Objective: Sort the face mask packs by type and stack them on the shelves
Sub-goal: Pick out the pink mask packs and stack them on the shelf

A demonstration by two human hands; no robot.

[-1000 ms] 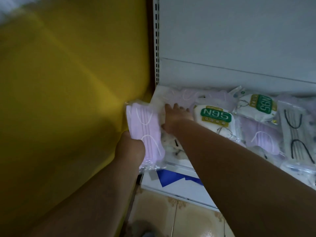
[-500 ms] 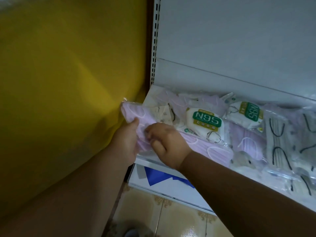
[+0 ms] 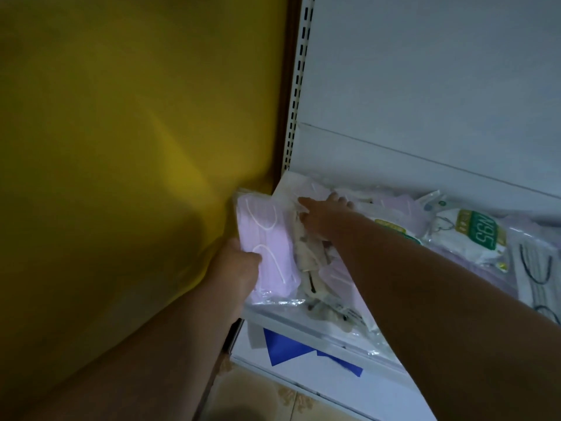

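Head view: left grip (image 3: 239, 268) is clutching a pink pack (image 3: 267, 247) at the shelf (image 3: 291, 326) edge; right grip (image 3: 326, 214), fingers spread, is pressing packs beside it.

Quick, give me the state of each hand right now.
Left hand: grips the pink mask pack at the shelf's left end.
Right hand: open, fingers extended flat onto the mask packs on the shelf, holding nothing.

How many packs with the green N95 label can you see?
2. One white plastic pack with a green N95 label lies on the white shelf at the right; another peeks out beside the right forearm, mostly hidden. More may lie underneath.
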